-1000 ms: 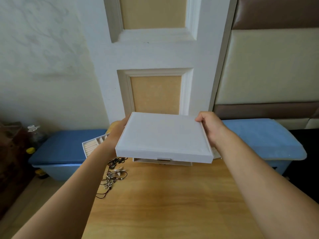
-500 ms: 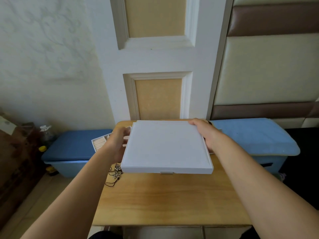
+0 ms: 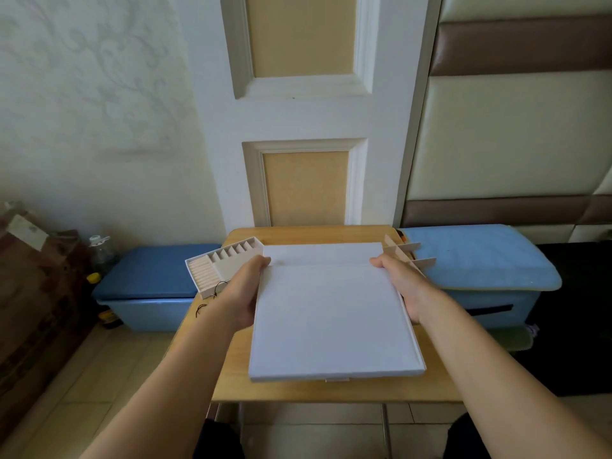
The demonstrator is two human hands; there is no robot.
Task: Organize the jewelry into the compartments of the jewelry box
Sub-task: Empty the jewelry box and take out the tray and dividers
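Head view, caller one: the box [image 3: 331, 319] is over the middle of the table [image 3: 231, 376], one hand on each side edge. Whether it rests on the wood, he cannot tell.

Caller two: The left hand [image 3: 243, 293] is wrapped round the left edge with its thumb on top at the far corner, and the right hand [image 3: 402, 286] mirrors it. Both are clamped on.

Caller one: It looks flat, stiff and probably light. The smooth white skin could slip.

Caller two: So the side edges are the place to hold, kept level. The small tab on the near edge looks like the way to open it.

Caller one: The tray [image 3: 225, 263] sits just left and the dividers [image 3: 407, 256] just right. Dark cords [image 3: 202, 308] lie by the left wrist, thin, limp and likely to tangle.
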